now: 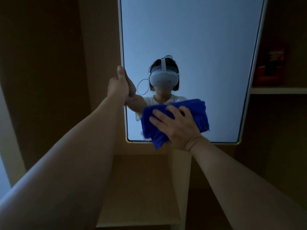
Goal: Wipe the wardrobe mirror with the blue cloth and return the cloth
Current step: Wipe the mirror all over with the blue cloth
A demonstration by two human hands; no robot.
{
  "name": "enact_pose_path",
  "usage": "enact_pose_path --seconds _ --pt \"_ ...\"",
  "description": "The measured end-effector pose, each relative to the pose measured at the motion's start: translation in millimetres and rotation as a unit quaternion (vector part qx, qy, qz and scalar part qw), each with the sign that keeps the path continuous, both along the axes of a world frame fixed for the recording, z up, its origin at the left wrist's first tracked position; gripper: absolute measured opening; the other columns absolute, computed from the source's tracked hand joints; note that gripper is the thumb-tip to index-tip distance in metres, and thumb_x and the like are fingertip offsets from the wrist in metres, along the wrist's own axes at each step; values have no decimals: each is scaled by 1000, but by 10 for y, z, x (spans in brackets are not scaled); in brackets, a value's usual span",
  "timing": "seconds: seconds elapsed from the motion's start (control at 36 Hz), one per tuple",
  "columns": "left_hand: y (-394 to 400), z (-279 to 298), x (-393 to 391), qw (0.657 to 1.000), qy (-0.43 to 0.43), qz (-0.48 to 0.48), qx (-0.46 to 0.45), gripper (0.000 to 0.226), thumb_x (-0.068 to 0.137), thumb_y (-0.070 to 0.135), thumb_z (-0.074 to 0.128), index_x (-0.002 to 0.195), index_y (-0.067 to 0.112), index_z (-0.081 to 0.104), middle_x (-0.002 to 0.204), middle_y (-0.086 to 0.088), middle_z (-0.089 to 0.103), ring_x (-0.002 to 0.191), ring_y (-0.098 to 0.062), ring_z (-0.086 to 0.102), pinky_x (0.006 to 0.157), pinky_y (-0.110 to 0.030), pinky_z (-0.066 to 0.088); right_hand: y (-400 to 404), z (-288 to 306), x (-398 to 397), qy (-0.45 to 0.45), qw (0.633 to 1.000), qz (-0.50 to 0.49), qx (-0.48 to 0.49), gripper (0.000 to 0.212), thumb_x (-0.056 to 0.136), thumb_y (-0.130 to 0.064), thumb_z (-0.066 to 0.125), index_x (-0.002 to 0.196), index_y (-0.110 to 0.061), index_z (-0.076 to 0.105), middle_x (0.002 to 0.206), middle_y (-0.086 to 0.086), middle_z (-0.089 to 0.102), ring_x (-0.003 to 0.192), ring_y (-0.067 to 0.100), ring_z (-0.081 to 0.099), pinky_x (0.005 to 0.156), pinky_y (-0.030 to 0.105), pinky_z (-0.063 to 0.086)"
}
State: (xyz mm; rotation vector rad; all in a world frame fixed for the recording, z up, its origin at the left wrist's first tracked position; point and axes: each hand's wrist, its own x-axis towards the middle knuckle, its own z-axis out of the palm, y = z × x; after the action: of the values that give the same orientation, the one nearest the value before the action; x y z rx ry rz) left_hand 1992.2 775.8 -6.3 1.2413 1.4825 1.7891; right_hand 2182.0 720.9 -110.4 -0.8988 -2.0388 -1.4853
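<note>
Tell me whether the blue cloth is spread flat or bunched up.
Bunched up: the blue cloth shows thick layered folds under the right hand, which presses it on the mirror.

Deep blue cloth (pixel 196 113), white-framed mirror (pixel 191 39) (gold corner caps), tan wardrobe (pixel 49 63).

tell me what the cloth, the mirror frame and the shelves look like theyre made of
Cloth: a soft, fuzzy blue fabric, probably microfibre or terry; its nap and folds show.
Mirror frame: a thin, smooth pale strip with gold corner pieces, maybe painted metal or plastic.
Shelves: flat tan boards, likely laminated wood; the light is too dim to see grain.
</note>
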Motion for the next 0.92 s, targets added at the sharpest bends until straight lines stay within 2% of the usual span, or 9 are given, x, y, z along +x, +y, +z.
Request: enact_pose_path --seconds 0.08,0.17,0.22,0.36,0.44,0.61,0.75,0.83,0.92 --pt "-25 3 -3 1000 10 -9 -8 68 94 60 18 134 11 42 113 -7 56 110 -29 54 79 -39 45 9 215 -26 54 998 -13 23 63 68 -50 69 124 -21 62 128 3 60 107 34 59 87 42 33" --pt "-57 1 -11 1000 14 -8 -5 67 94 60 18 133 11 42 87 2 48 73 -16 51 52 -26 39 -3 236 -83 108 993 -23 32 64 64 -46 72 122 -21 63 127 3 61 107 34 59 84 46 43" --pt "-71 1 -23 1000 16 -8 -2 67 94 60 19 134 11 42 81 4 50 66 -13 50 49 -25 39 -15 133 -110 139 990 -15 30 67 59 -43 77 121 -20 64 126 4 62 105 35 60 83 47 45" --pt "-33 -11 -33 1000 -3 1 6 72 91 65 21 131 11 46 118 -9 59 112 -30 55 77 -36 43 -33 -258 41 99 995 -14 12 70 61 -55 75 121 -21 64 127 4 61 109 35 53 87 45 37" --pt "-19 -18 -29 1000 -3 10 10 71 90 65 21 125 11 51 111 -7 60 111 -30 56 79 -35 38 -60 -464 208 65 997 -28 -17 70 62 -51 74 124 -21 62 131 4 58 111 32 41 86 45 30" --pt "4 -45 -58 1000 2 5 27 72 91 64 22 125 8 50 119 -13 59 112 -31 55 79 -35 39 -69 -449 449 6 999 -45 -19 67 65 -46 70 126 -22 59 132 4 57 110 30 42 86 44 33" --pt "-40 -42 -7 999 3 26 27 70 92 64 21 122 10 53 101 -7 56 109 -30 55 79 -35 36 -52 -117 438 91 995 -49 15 63 69 -44 65 126 -19 60 130 8 58 111 34 45 82 48 45" --pt "-56 -40 -14 1000 4 22 20 71 91 64 20 127 9 49 119 -11 58 114 -31 53 81 -37 38 -28 145 422 134 989 -41 35 60 71 -37 60 128 -17 57 131 10 57 112 34 41 84 50 44" --pt "-79 -38 -18 1000 10 19 17 71 92 63 19 131 9 46 127 -14 54 117 -33 51 88 -43 42 -7 381 395 186 980 -57 49 70 68 -37 73 132 -17 53 133 9 54 113 35 48 86 49 43"
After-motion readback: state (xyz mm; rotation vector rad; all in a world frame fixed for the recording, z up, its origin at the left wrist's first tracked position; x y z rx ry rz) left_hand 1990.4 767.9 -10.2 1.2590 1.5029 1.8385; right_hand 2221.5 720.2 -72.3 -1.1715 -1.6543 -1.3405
